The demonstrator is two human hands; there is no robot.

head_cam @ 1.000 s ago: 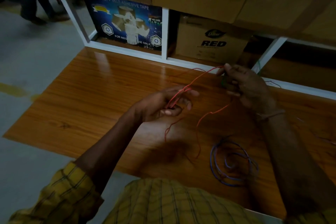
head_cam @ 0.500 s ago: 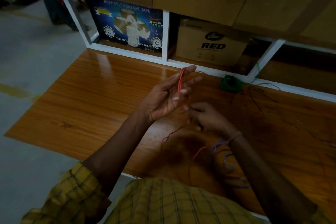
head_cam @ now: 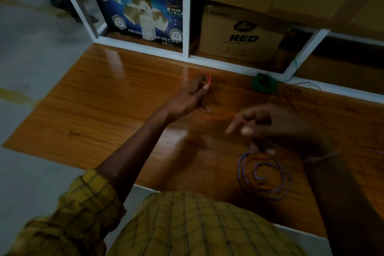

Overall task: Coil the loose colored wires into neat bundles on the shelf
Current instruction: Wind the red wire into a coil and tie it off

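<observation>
The wooden shelf [head_cam: 104,110] carries everything. Behind its far edge stand a blue tape box [head_cam: 141,14] and a brown carton [head_cam: 241,35]. A loose purple wire [head_cam: 264,176] lies coiled near the front edge, and a green wire bundle [head_cam: 264,83] sits at the far edge. The left hand [head_cam: 191,95] pinches a red wire [head_cam: 208,81] looped around its fingers, toward the far edge. The blurred right hand [head_cam: 276,129], fingers loosely spread, has the red strand at its fingertips; whether it grips it I cannot tell.
</observation>
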